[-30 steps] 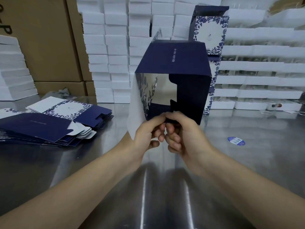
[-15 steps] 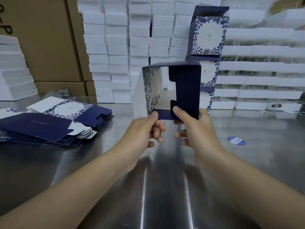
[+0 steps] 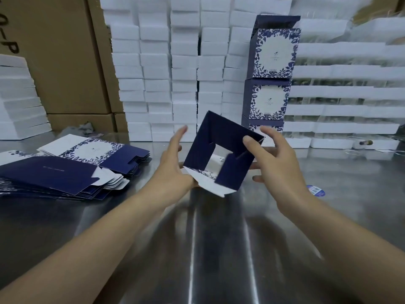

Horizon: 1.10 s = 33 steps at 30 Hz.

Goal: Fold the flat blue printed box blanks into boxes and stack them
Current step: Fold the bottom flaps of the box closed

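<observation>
box point(image 3: 197, 148) sits dead centre, held above the table point(image 3: 219, 249) and tilted, one end facing the camera. Navy flaps are folded across that end, but a square gap is open in the middle. One white flap sticks out at 6 o'clock, not tucked.

Change from half a second ago: the box was higher and squarer, with both hands pinching its lower flap. It's now rolled over and lower, and that two-handed pinch is gone.

left hand point(image 3: 173, 159): fingers straight and spread, palm against the wall at 9 o'clock.
right hand point(image 3: 278, 163): thumb on the flap at 2 o'clock, fingers behind the wall, so it pinches that corner.

My read: this is a re-grip to close the end. It isn't locked yet, and the white flap goes in next.

Flat blanks point(image 3: 50, 174) are piled at 9 o'clock, so plenty are left. Finished boxes point(image 3: 274, 55) are stacked at 1 o'clock against the white cartons point(image 3: 157, 73).
</observation>
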Motion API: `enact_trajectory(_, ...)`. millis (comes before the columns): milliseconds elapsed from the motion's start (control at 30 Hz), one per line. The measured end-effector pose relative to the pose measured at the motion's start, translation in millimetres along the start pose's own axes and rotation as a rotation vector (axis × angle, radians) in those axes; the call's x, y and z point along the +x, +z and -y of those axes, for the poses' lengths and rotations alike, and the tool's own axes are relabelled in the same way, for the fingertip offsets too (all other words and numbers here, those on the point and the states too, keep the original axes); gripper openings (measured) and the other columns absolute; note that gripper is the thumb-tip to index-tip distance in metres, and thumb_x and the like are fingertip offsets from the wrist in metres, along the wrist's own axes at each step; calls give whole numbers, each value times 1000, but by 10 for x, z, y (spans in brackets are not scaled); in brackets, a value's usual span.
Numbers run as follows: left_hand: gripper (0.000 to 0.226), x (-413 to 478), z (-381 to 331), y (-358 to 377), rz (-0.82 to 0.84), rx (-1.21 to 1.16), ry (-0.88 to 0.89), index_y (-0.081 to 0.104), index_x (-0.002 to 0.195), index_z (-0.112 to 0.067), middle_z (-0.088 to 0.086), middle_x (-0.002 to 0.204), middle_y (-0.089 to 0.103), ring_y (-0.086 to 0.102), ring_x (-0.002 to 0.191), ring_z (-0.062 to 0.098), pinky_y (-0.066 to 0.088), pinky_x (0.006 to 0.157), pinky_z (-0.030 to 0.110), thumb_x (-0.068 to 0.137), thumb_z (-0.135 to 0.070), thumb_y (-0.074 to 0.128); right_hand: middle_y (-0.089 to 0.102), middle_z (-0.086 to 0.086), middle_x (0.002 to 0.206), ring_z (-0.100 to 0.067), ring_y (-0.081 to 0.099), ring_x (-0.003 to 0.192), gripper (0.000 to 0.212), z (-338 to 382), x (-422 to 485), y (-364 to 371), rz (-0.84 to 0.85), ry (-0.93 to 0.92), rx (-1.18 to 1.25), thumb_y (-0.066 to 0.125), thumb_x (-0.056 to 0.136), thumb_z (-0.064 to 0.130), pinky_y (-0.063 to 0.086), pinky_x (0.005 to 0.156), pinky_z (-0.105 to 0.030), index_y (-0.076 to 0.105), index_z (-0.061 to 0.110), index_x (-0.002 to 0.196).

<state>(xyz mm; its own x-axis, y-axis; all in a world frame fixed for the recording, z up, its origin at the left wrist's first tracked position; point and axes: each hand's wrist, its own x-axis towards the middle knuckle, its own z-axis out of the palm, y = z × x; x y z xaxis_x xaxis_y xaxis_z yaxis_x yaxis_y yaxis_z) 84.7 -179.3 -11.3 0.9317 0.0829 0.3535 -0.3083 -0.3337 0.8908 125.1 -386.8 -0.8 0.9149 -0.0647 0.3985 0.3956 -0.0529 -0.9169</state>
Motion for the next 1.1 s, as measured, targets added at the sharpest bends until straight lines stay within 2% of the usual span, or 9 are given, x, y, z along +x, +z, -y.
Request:
enact_trajectory(133, 92, 9, 78, 71, 6, -62, 113, 42, 142, -55, -17, 144, 51, 60, 102, -21, 53, 70, 5, 80, -9, 92, 72, 15, 116, -6, 72, 102, 51, -61, 4, 13, 38, -164, -69, 68, 99, 46, 56, 95, -36, 45, 60, 142)
enact_trajectory(233, 122, 29, 126, 59, -16, -1, 143, 15, 160, -53, -38, 133, 54, 59, 122, -9, 56, 93, 20, 76, -20, 97, 68, 22, 120, -2, 69, 108, 60, -78, -20, 14, 130, -328, -179, 57, 101, 21, 54, 88, -19, 44, 63, 141)
enact_trajectory(333, 128, 0, 129, 18, -85, 180, 203, -1, 154, -67, -48, 127, 52, 63, 122, 0, 54, 100, 35, 77, -28, 94, 59, 22, 136, -5, 59, 124, 75, -136, -26, 5, 234, -450, -369, 43, 89, -3, 53, 98, -35, 49, 51, 141)
enact_trajectory(433, 110, -14, 165, -19, -122, 395, 253, 11, 153, -71, -26, 142, 50, 60, 122, 4, 54, 100, 38, 81, -33, 87, 46, 20, 146, 2, 47, 130, 86, -202, 6, -14, 277, -488, -509, 41, 79, -12, 47, 108, -38, 49, 40, 148)
enact_trajectory(533, 94, -21, 218, -34, -106, 539, 220, 24, 152, -64, -20, 143, 42, 58, 121, 9, 54, 96, 36, 83, -32, 80, 29, 20, 158, -1, 37, 139, 92, -222, 27, -22, 324, -471, -662, 47, 81, -8, 45, 109, -33, 36, 47, 154)
enact_trajectory(733, 97, 2, 252, -10, -126, 600, 214, 23, 155, -59, -18, 147, 38, 56, 121, 7, 52, 93, 32, 82, -32, 80, 17, 22, 163, -1, 30, 144, 100, -252, 22, -32, 381, -470, -736, 70, 84, 14, 46, 109, -36, 18, 61, 156)
enact_trajectory(867, 89, 19, 246, -8, -156, 521, 265, 32, 149, -61, -20, 141, 43, 53, 118, 1, 45, 88, 17, 77, -44, 81, 24, 18, 161, -1, 36, 138, 92, -244, 24, -34, 357, -522, -650, 74, 82, 35, 44, 104, -33, 24, 65, 153)
enact_trajectory(967, 76, 18, 220, -23, -177, 538, 277, 44, 140, -57, -20, 139, 43, 56, 119, 4, 50, 92, 25, 74, -50, 81, 24, 19, 159, 3, 35, 133, 77, -263, 32, -46, 326, -550, -684, 74, 85, 47, 39, 99, -28, 36, 55, 152)
enact_trajectory(1100, 66, -6, 202, -17, -176, 597, 287, 48, 130, -54, -18, 140, 42, 58, 119, 11, 54, 92, 31, 77, -44, 87, 25, 17, 157, 1, 41, 127, 81, -267, 29, -48, 301, -552, -753, 78, 84, 46, 45, 96, -30, 37, 50, 154)
